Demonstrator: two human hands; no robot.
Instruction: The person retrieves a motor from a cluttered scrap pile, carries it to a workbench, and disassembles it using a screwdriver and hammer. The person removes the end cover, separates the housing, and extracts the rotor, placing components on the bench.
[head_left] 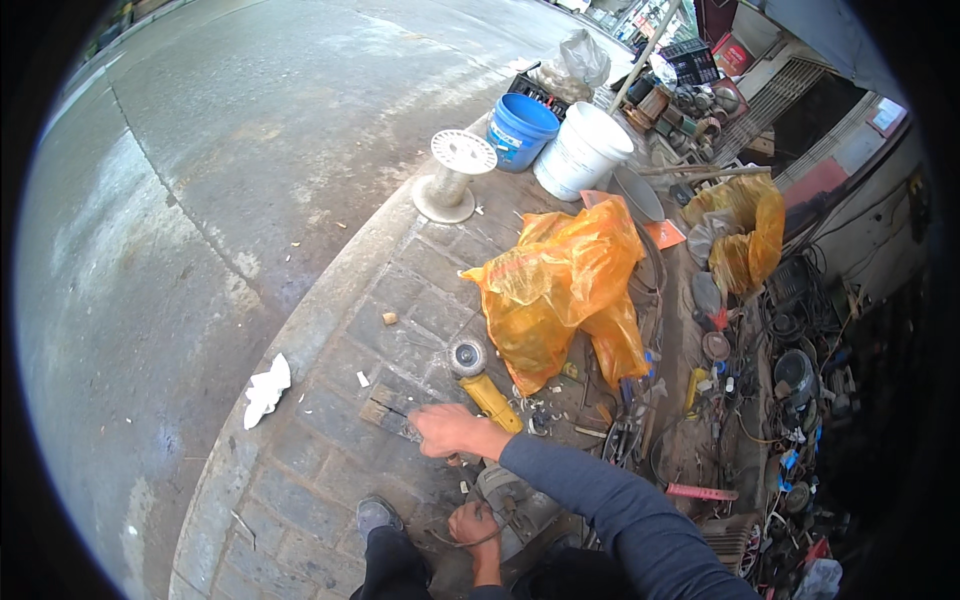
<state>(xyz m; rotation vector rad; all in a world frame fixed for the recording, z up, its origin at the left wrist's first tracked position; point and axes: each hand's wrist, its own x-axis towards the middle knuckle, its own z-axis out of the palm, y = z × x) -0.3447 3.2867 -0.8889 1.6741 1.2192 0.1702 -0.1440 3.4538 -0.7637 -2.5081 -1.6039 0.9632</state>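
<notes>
My right hand reaches out from a dark blue sleeve to a small wooden block on the paving. Its fingers are closed on a thin dark tool whose tip lies on the block. My left hand is lower, by my knee, gripping a thin curved wire next to a grey metal motor-like part. A yellow angle grinder with its round disc lies just beyond my right hand.
A big orange plastic bag lies behind the grinder. Farther back stand a blue bucket, a white bucket and a white spool. Tools, cables and scrap crowd the right. Crumpled white paper lies at the curb.
</notes>
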